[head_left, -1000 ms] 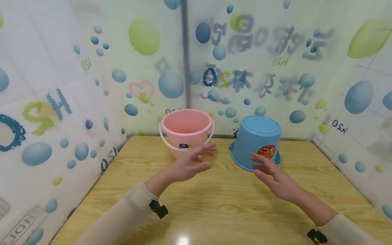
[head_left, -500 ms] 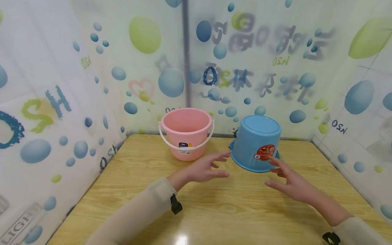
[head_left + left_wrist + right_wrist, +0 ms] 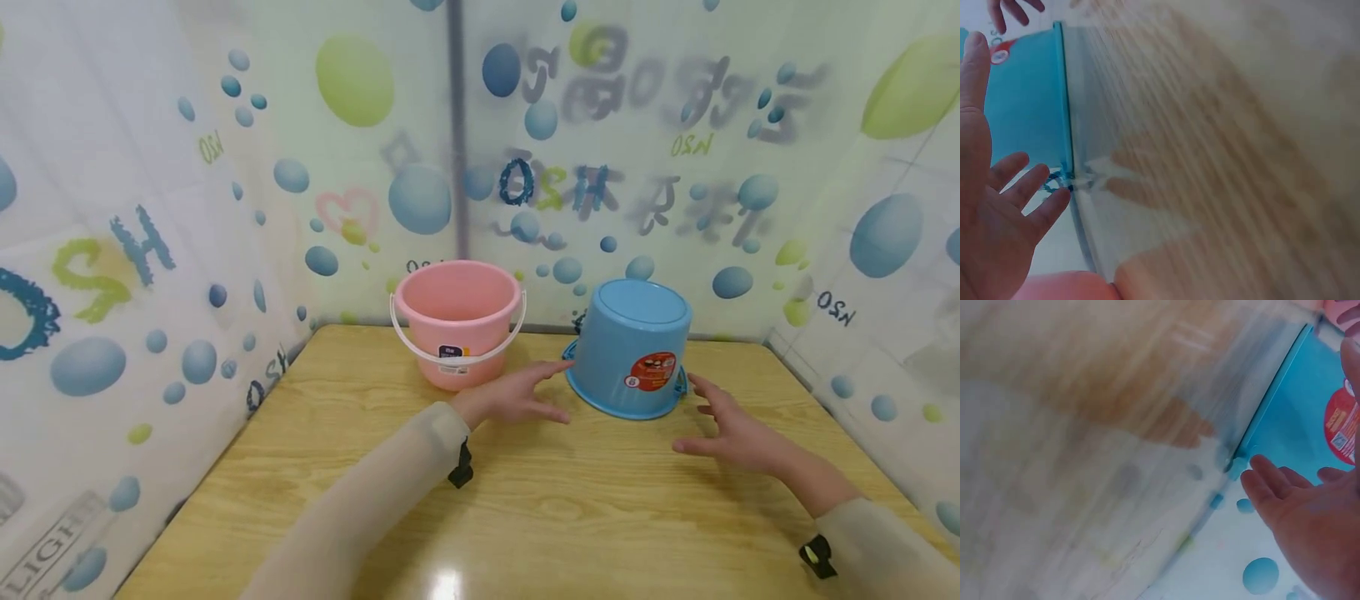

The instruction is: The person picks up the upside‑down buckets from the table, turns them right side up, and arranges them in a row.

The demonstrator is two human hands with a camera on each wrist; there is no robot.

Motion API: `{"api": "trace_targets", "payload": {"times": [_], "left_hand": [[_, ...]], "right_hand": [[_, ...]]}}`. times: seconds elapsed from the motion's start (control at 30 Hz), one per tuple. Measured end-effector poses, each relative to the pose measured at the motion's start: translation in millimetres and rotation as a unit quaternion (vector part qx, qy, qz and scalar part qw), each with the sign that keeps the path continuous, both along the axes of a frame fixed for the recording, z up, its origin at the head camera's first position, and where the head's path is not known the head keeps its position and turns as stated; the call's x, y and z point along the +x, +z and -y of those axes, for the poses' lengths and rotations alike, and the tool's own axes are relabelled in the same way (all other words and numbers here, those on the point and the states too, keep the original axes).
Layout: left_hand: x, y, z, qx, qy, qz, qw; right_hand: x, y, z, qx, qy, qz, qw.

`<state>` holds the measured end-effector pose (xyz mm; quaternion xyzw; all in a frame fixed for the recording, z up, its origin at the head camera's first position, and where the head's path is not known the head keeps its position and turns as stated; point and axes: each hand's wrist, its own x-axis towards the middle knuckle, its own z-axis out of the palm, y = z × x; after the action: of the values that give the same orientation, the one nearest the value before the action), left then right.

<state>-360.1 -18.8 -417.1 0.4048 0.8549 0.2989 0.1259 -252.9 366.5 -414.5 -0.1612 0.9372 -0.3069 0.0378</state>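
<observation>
A blue bucket (image 3: 630, 350) stands upside down on the wooden table, its base up and its rim on the wood, with a red label on the front. My left hand (image 3: 517, 396) is at its left side, fingers spread and fingertips close to the rim. On the other side my right hand (image 3: 738, 429) reaches in with loosely bent fingers, fingertips near the bucket's right handle joint. Both hands hold nothing. In the left wrist view the left fingers overlap the rim's handle joint. A pink bucket (image 3: 457, 325) stands upright behind my left hand, its white handle hanging down in front.
The wooden table (image 3: 570, 517) runs back to a patterned curtain (image 3: 345, 150) with blue and green dots, which also encloses the left and right sides. A dark wrist strap (image 3: 461, 465) sits on each sleeve.
Both hands have moved to the right; the left passed from in front of the pink bucket to the blue bucket's left side. The right hand shifted off the label. The buckets have stayed put.
</observation>
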Motion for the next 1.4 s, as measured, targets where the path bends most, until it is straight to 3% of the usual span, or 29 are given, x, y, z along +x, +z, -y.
{"api": "trace_targets", "payload": {"times": [0.17,0.4,0.63,0.93,1.4], "left_hand": [[-16.9,-6.3,-10,-0.033,0.013,-0.005,0.9993],[-37.0,-21.0,-24,-0.040,0.041,0.007,0.9983],[-43.3,-21.0,-40,-0.038,0.082,0.028,0.9955],[-50.4,-15.9,-54,-0.068,0.135,0.032,0.9879],[-55.1,-17.9,-53,-0.054,0.104,0.032,0.9926]], "right_hand": [[-9.0,-2.0,-6,0.026,-0.007,0.014,1.000],[-23.4,-5.2,-11,0.049,-0.016,0.038,0.998],[-35.0,-7.3,-12,0.052,-0.021,0.055,0.997],[-47.0,-8.9,-8,0.035,-0.016,0.055,0.998],[-53.1,-7.1,3,-0.008,-0.008,0.057,0.998]]}}
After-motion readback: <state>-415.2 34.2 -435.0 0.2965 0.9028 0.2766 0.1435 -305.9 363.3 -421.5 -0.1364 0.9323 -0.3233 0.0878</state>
